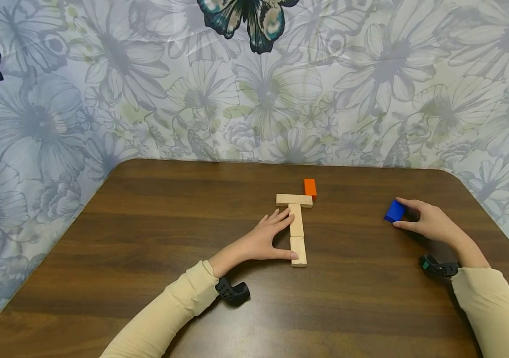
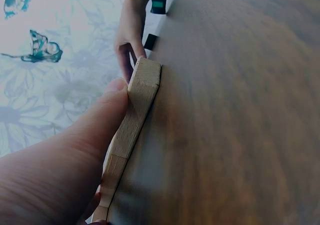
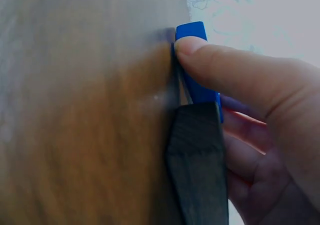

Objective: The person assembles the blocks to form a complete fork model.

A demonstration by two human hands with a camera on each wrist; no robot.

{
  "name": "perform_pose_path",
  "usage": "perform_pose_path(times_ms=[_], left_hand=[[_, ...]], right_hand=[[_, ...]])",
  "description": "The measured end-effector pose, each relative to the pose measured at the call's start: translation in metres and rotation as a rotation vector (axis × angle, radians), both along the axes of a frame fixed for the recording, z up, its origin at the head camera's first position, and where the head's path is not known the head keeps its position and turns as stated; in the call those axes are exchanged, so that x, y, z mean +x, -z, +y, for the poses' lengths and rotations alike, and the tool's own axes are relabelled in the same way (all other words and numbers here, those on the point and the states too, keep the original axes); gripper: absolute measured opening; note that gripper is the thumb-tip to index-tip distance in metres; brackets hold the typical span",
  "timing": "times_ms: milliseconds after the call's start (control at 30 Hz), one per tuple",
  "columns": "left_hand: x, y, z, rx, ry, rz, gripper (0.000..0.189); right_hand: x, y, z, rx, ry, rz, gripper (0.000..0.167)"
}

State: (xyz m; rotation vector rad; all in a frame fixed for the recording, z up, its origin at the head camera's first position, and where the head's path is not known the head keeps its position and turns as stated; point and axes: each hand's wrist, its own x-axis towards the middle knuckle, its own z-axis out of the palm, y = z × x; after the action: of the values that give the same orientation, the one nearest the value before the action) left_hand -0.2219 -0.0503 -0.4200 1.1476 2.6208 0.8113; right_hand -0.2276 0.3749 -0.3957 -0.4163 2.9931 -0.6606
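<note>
Pale wooden blocks form a T on the table: one crosswise block point(image 1: 294, 201) at the far end and two stem blocks point(image 1: 296, 221) end to end toward me. My left hand point(image 1: 261, 241) lies along the stem's left side, fingers spread; its thumb touches the near block point(image 2: 135, 115) and its fingertips reach the farther one. At the right, my right hand point(image 1: 431, 222) pinches a blue block point(image 1: 394, 211) between thumb and fingers. A black block point(image 3: 197, 160) stands close beside the blue one, partly under the right hand.
An orange block point(image 1: 310, 188) touches or adjoins the right end of the crosswise block. The brown table point(image 1: 147, 214) ends at a floral, butterfly-patterned backdrop point(image 1: 272, 99). Black wrist devices point(image 1: 233, 292) sit at both cuffs.
</note>
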Motion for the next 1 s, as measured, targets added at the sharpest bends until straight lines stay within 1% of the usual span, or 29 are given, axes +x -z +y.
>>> perform_pose_path(times_ms=[167,367,500,633,900,1000], left_hand=[[0.000,0.000,0.000,-0.002,0.002,-0.005,0.094],[0.000,0.000,0.001,-0.002,0.000,0.002,0.093],[0.000,-0.001,0.001,-0.009,-0.003,-0.001,0.093],[0.000,-0.001,0.001,-0.012,-0.004,-0.004,0.093],[-0.001,-0.001,0.000,-0.009,-0.016,-0.007,0.093],[0.000,0.000,0.001,-0.012,-0.014,-0.016,0.093]], right_hand=[[-0.003,-0.003,-0.005,-0.053,0.005,-0.005,0.076],[-0.014,-0.014,-0.026,-0.116,-0.040,-0.011,0.076],[-0.024,-0.018,-0.045,-0.152,-0.088,0.012,0.075],[-0.032,-0.021,-0.065,-0.182,-0.135,0.017,0.073],[-0.054,-0.029,-0.115,-0.185,-0.213,0.018,0.072],[-0.062,-0.029,-0.131,-0.199,-0.230,0.011,0.072]])
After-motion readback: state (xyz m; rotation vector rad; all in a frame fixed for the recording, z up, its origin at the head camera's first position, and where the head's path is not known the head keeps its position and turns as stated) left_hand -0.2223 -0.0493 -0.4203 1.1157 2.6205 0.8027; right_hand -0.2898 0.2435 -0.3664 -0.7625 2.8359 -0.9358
